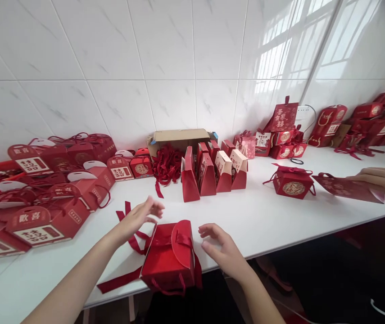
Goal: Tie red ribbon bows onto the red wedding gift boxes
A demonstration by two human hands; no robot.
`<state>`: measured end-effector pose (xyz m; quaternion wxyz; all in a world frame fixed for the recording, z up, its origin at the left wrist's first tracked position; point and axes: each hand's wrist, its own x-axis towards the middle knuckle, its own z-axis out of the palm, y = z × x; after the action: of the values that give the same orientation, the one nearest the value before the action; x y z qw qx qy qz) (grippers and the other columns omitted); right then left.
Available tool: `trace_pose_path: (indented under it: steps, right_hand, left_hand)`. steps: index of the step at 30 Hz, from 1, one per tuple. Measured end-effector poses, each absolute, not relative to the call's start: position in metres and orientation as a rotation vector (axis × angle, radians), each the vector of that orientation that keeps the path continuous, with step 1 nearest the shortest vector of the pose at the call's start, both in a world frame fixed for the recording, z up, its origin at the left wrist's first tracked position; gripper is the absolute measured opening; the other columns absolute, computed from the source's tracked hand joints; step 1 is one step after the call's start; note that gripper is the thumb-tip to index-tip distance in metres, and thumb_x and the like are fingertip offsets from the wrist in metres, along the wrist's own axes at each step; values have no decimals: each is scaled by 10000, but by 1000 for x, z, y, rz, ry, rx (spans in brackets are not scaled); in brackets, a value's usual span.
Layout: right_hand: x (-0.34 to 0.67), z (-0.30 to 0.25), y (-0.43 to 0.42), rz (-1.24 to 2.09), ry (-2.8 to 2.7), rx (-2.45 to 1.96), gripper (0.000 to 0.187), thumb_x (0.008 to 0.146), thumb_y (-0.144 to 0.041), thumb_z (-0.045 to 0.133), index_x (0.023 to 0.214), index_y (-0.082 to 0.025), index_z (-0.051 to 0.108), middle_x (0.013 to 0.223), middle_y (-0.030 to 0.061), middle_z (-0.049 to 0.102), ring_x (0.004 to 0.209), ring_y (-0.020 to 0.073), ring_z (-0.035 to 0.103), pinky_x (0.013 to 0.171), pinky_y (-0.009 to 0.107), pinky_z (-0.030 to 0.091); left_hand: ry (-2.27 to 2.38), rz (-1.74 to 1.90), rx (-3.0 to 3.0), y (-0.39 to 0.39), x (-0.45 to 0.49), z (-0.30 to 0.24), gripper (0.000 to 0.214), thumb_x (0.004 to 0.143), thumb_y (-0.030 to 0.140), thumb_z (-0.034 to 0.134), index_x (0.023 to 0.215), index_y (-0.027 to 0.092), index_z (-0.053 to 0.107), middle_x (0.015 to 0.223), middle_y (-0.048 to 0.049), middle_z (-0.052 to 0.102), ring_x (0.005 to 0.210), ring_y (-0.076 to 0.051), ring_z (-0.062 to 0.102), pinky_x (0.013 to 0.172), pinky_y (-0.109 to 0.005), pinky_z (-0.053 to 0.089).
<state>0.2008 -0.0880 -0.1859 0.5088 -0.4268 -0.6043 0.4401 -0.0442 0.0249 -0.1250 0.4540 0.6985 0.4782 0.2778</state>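
A small red gift box (169,258) with a rounded flap and a red ribbon (129,238) stands at the front edge of the white table (253,216), between my hands. My left hand (139,218) hovers just left of and above the box, fingers spread and empty, close to the ribbon's loose end. My right hand (221,249) floats to the right of the box, fingers loosely curled apart, holding nothing. Neither hand touches the box.
Stacks of red boxes (40,189) fill the left side. A cardboard carton (178,138) spilling red ribbons (167,164) sits at the wall, with folded red boxes (212,173) before it. At right, another person's hand (383,180) holds a flat red box (347,188) beside a tied box (292,182).
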Motion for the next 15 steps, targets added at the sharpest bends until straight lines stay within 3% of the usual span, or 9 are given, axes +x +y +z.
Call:
trace_pose_path:
  steps: [3,6,9,12,15]
  right_hand:
    - [188,-183,-90,1160,-1408,-984,319,788,-379,652,1050,-220,565,1053,53,609,1010,198,566,934,357,405]
    - [178,-181,-90,1299,-1301,-976,335,743,-404,693,990,-214,571,949,29,606,843,160,580,760,291,458]
    - [177,-179,-91,1416,-1244,-946,318,727,-418,701,921,-195,585,783,-12,571,651,108,526,605,232,411]
    - [182,-173,-92,1425,-1303,-1008,293,750,-455,663,774,-171,593,638,-35,523,559,92,450,549,223,340]
    - [189,-166,-91,1368,-1355,-1061,323,777,-489,618,709,-177,573,633,-27,521,592,110,449,582,235,334]
  left_hand:
    - [1092,710,1485,-23,-67,-132,489,879,616,268,891,209,540,887,-49,583,833,-199,581,751,-325,491]
    - [1108,759,1371,-54,-70,-143,402,841,606,413,972,244,527,938,-33,599,842,-190,580,756,-304,488]
    - [1196,744,1336,-64,-65,-147,409,775,599,536,971,240,530,789,-1,596,647,-149,566,576,-238,456]
    - [1198,719,1376,-63,-67,-144,380,778,573,549,868,206,580,611,17,550,497,-120,486,469,-210,375]
    - [1203,759,1451,-60,-77,-139,398,775,555,557,650,179,586,518,15,489,459,-109,419,447,-211,336]
